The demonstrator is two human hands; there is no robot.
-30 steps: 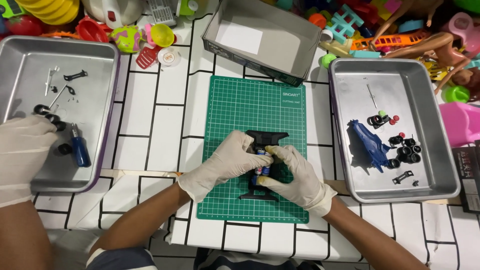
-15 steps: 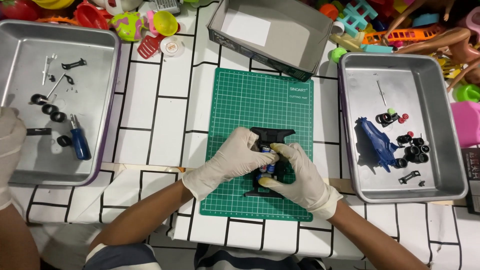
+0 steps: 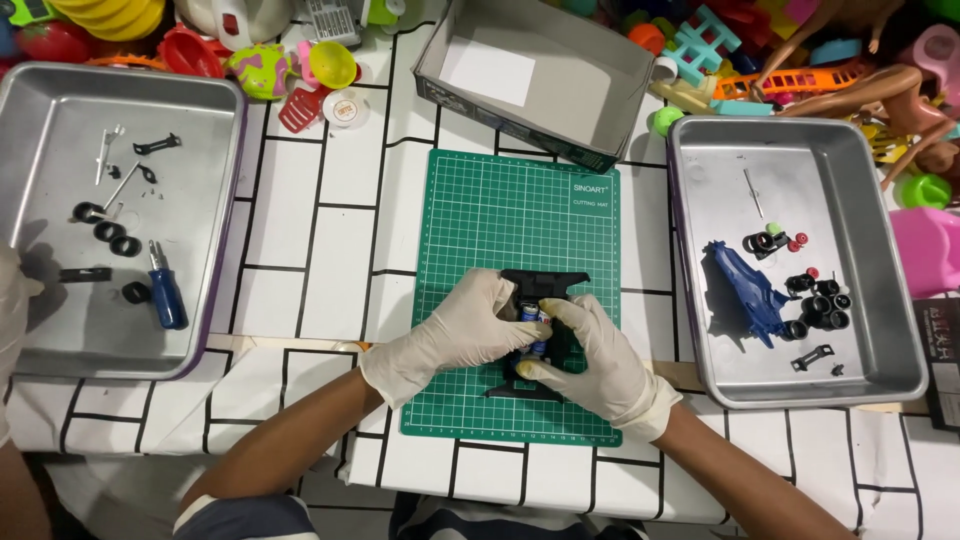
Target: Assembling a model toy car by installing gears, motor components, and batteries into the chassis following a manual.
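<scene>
— What fills the view, starting with the big things?

— A white table with black brick-like lines runs across the whole frame. At the centre lies a green cutting mat. A steel tray sits at the left edge, another steel tray at the right. An open grey cardboard box stands at the upper centre, touching the mat's top edge, and a heap of coloured plastic toys crowds the top of the frame.

— And the hands?

— Both wear pale gloves, low on the mat at centre. The left hand and the right hand are both clenched around a black toy car chassis that rests on the mat. Something small and blue shows between the thumbs; I cannot tell what it is.

— Smaller items?

— In the right tray, a blue toy car body beside small black wheels. In the left tray, a blue-handled screwdriver and black tyres. Another person's gloved hand shows at the far left edge.
</scene>
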